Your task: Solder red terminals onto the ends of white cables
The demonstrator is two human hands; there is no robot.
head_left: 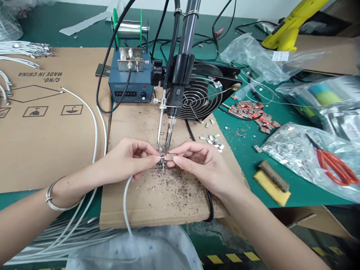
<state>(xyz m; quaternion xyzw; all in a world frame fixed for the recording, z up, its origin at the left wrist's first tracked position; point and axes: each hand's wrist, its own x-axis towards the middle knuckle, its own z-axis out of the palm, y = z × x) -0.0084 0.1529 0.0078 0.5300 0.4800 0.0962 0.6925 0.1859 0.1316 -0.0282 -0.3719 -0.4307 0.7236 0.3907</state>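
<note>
My left hand (pixel 132 157) pinches the end of a white cable (pixel 127 202), which hangs down over the cardboard's front edge. Between the fingertips of my right hand (pixel 197 159) is a small orange-and-silver connector (pixel 170 157). Cable end and connector meet right under the tip of a soldering iron (pixel 168 137) clamped upright on a stand. Beside the iron, a thin metal feed tube (pixel 160 131) points at the same spot. Whether the wires touch the connector's contacts is too small to tell.
A blue solder feeder (pixel 131 86) carrying a solder spool (pixel 129 29) stands behind, beside a black fan (pixel 199 97). Orange connectors (pixel 253 112), metal shells (pixel 215 141), a sponge (pixel 271 183) and red-handled pliers (pixel 336 167) lie right. White cables (pixel 94 127) lie left.
</note>
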